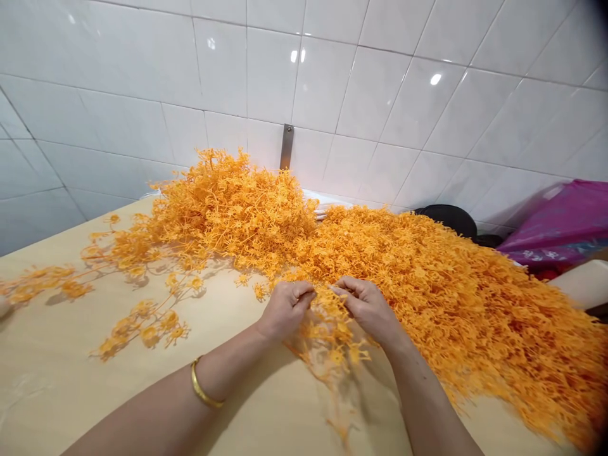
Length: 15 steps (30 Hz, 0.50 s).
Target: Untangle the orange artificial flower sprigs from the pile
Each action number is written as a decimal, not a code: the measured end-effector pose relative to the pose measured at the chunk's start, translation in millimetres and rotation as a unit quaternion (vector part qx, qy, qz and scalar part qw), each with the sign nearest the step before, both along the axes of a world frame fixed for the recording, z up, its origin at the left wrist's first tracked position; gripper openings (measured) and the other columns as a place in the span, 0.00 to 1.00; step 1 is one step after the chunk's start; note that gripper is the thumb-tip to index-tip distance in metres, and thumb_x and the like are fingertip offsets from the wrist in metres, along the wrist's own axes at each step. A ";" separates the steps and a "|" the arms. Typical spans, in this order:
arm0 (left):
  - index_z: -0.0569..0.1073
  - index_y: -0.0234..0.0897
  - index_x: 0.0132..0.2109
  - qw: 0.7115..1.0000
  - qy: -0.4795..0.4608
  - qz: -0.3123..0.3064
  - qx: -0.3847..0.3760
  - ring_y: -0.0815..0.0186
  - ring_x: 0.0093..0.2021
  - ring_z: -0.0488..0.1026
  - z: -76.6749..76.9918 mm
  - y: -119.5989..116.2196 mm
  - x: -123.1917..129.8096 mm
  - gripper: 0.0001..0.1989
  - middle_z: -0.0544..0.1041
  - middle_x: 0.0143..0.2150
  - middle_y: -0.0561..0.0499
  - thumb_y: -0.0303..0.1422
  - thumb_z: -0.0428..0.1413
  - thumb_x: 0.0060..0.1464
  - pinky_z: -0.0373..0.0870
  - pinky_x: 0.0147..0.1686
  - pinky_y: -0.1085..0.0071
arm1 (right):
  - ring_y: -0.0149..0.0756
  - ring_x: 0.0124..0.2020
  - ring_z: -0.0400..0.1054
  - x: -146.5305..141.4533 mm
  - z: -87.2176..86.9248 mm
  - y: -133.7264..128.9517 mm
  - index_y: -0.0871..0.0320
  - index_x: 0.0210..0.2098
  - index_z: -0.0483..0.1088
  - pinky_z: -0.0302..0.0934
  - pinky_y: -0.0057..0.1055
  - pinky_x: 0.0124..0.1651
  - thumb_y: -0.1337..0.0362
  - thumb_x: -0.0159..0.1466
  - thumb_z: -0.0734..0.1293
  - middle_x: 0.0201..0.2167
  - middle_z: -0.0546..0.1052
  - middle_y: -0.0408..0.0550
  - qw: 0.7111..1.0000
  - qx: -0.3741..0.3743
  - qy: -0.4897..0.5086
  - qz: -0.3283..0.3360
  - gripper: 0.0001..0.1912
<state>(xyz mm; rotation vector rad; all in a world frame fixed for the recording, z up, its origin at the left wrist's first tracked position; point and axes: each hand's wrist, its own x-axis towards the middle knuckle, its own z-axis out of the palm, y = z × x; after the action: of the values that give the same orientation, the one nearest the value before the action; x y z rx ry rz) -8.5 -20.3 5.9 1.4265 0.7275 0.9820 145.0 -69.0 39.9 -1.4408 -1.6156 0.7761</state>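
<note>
Both hands are raised over the table in front of a large heap of orange plastic flower sprigs [451,278]. My left hand [287,309], with a ring on one finger, is closed in a pinch on an orange sprig [337,345]. Close to its right, my right hand [368,308] pinches the same sprig near its top, thumb against fingers. The sprig hangs down between my wrists, its lower end blurred. Left of my hands, a loose sprig [149,326] lies on the pale table [209,316].
A taller orange pile [228,202] stands at the back left, with more sprigs [52,282] at the left edge. A metal strip [286,147] is fixed to the tiled wall [237,69]. At the right are a black round object [449,218] and a purple bag [560,218].
</note>
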 end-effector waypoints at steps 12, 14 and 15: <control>0.66 0.34 0.20 0.987 0.073 -0.001 0.147 0.73 0.19 0.58 36.3 -9.9 -2.5 0.11 0.60 0.16 0.55 0.33 0.49 0.48 0.53 0.22 0.76 | 0.25 0.15 0.49 37.7 25.4 21.2 0.57 0.19 0.58 0.44 0.25 0.16 0.53 0.50 0.63 0.15 0.59 0.39 0.869 0.176 0.248 -0.390 0.15; 0.64 0.34 0.20 0.992 0.057 0.017 0.115 0.74 0.18 0.56 45.2 -3.0 -7.5 0.11 0.58 0.15 0.56 0.33 0.50 0.46 0.51 0.20 0.77 | 0.24 0.14 0.50 50.6 47.5 23.8 0.57 0.20 0.59 0.45 0.24 0.15 0.56 0.49 0.64 0.15 0.60 0.39 0.865 0.200 0.258 -0.381 0.13; 0.64 0.34 0.21 0.994 0.044 0.027 0.095 0.75 0.17 0.54 49.6 1.4 -7.7 0.10 0.57 0.15 0.57 0.34 0.51 0.46 0.50 0.18 0.77 | 0.24 0.14 0.50 51.2 57.8 24.8 0.58 0.21 0.60 0.45 0.24 0.15 0.57 0.49 0.64 0.16 0.61 0.39 0.875 0.210 0.249 -0.358 0.12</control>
<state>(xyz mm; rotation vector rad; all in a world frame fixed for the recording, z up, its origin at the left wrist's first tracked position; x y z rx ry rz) -16.3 -18.9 55.5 1.6318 0.7554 1.0576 196.2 -44.2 97.7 -1.2417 -0.6981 0.2854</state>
